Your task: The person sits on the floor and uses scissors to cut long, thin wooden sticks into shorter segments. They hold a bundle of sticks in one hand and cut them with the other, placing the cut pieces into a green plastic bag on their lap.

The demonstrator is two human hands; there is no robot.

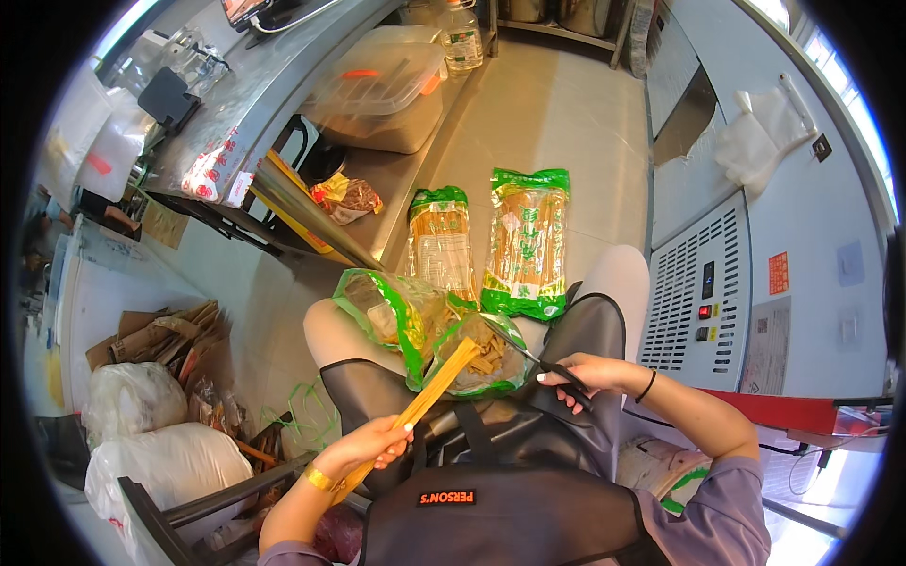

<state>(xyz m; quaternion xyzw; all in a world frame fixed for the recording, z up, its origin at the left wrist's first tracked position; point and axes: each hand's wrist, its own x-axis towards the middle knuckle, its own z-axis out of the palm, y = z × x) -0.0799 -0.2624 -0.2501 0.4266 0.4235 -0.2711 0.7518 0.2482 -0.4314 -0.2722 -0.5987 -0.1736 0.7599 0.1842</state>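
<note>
My left hand grips a long yellow dried bean curd stick, its upper end over an opened green and clear plastic bag. Short cut pieces lie inside that bag. A pair of scissors with black handles is in my right hand, the blades reaching over the bag's mouth. Another opened green bag rests beside it over my leg. Two filled packets stand beyond on the floor side: a narrow one and a wider one.
A metal table with a lower shelf is at the left, holding a lidded plastic tub and an oil bottle. Cardboard and white bags lie at the lower left. A vented appliance stands at the right.
</note>
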